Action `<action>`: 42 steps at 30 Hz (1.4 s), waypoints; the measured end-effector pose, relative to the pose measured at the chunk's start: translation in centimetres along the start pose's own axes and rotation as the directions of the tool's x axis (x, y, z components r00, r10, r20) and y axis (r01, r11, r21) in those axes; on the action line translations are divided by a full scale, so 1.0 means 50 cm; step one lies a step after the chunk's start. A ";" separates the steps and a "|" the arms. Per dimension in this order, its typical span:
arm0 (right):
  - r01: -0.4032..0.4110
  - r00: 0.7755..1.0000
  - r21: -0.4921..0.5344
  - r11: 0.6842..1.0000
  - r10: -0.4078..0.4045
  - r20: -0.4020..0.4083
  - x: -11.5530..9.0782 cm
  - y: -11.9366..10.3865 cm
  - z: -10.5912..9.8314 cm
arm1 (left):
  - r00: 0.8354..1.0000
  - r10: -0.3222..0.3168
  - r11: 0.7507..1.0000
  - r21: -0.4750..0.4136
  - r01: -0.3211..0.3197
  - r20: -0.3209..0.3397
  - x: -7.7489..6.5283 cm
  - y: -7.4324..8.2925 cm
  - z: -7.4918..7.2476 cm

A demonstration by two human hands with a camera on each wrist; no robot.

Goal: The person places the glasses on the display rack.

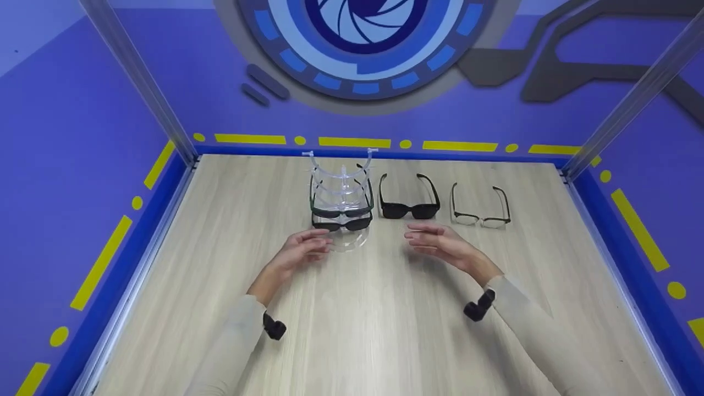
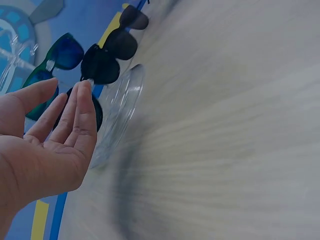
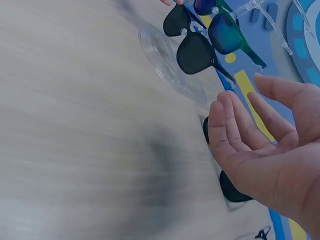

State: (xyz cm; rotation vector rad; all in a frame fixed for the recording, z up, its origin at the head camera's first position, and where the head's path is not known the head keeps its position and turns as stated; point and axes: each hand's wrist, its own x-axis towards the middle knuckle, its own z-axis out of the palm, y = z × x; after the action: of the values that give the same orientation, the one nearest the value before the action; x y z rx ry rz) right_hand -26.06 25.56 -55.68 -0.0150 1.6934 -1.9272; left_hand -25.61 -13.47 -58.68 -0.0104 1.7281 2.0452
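Observation:
On a clear plastic display stand (image 1: 344, 190) sit two sunglasses, one above the other. The upper sunglasses (image 3: 225, 33) have green frames and bluish lenses; the lower sunglasses (image 3: 195, 53) are black. My left hand (image 1: 300, 250) is beside the lower pair's left end and the stand's clear round base (image 1: 350, 245), fingers loosely extended and holding nothing. Right of the stand, my right hand (image 1: 443, 245) hovers with nothing in it, fingers slightly bent and thumb apart. Just beyond it, black sunglasses (image 1: 424, 211) lie on the table with their temples unfolded.
To the right, eyeglasses (image 1: 494, 223) with dark upper rims and clear lenses lie with temples unfolded. The pale wood table (image 1: 363, 335) is bounded by blue-purple panels (image 1: 181, 71) at the back and both sides. Metal posts (image 1: 143, 82) stand at the back corners.

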 end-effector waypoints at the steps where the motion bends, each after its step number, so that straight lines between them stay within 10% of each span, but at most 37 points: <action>1: -0.009 1.000 -0.003 1.000 0.009 0.001 -0.007 0.004 -0.007 | 1.000 -0.008 1.000 0.002 0.008 0.008 0.001 -0.003 0.006; 42: -0.006 0.994 0.117 0.993 0.019 -0.112 -0.168 0.036 -0.225 | 0.977 -0.071 0.997 0.003 0.071 0.200 0.127 -0.025 0.310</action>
State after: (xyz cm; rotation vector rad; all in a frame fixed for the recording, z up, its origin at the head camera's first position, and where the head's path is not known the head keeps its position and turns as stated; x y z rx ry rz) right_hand -22.42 39.22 -56.63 0.1513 1.6451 -2.0483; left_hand -26.46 3.28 -58.47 0.1262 1.5780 1.9270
